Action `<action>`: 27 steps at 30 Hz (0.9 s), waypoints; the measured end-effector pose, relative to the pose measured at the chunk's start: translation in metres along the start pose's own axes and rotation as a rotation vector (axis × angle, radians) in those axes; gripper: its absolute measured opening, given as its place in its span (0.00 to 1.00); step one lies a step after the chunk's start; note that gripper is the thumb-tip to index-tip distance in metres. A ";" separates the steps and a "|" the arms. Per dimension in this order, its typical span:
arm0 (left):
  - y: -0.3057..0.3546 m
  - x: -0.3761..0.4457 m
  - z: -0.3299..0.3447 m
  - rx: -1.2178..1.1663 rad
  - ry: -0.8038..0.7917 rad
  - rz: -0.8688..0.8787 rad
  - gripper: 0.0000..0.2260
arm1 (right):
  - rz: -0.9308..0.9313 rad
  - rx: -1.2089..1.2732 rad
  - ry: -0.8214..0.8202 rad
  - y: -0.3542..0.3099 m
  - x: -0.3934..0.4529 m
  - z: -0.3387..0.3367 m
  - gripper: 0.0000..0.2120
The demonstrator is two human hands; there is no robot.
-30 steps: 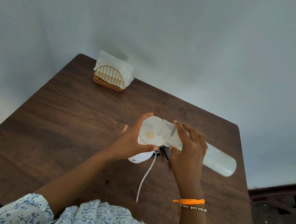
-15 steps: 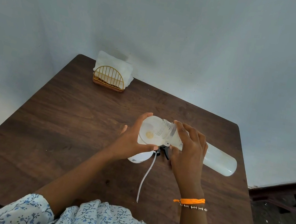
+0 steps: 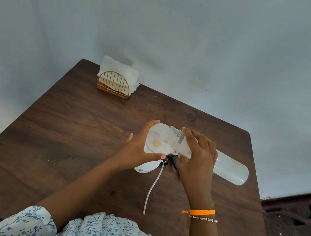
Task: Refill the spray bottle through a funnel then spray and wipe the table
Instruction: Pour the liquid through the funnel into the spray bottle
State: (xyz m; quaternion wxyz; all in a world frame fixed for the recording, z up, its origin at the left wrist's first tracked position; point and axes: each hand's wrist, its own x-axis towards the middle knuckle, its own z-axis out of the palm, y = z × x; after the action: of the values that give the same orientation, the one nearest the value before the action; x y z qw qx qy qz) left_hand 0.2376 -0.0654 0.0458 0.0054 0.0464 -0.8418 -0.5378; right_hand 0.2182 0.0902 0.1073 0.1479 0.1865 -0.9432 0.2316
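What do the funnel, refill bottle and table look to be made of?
Funnel: translucent white plastic, light passes through. Refill bottle: frosted plastic, moulded neck threads, milky wall. Table: dark wood or wood-look laminate, matte, visible grain; which one is unclear.

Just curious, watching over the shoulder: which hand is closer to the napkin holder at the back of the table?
Left. The left hand grips the funnel in front of the napkin holder; the right hand, tilting the refill bottle, is farther to the right.

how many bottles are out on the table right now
2. The frosted refill bottle is tipped sideways in the right hand, its mouth over the funnel. The white spray bottle stands under that funnel, mostly hidden by the left hand.
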 end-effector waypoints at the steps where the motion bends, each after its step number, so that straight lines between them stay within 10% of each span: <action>1: 0.000 0.000 0.000 0.001 0.000 -0.002 0.39 | 0.001 0.003 0.003 0.000 0.000 0.000 0.27; 27: -0.001 0.000 0.001 -0.014 0.006 0.008 0.40 | -0.001 0.002 0.000 0.001 0.000 -0.001 0.27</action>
State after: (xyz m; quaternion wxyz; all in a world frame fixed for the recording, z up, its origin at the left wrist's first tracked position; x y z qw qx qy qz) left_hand 0.2373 -0.0651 0.0447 0.0105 0.0449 -0.8380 -0.5437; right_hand 0.2176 0.0915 0.1080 0.1478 0.1869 -0.9429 0.2327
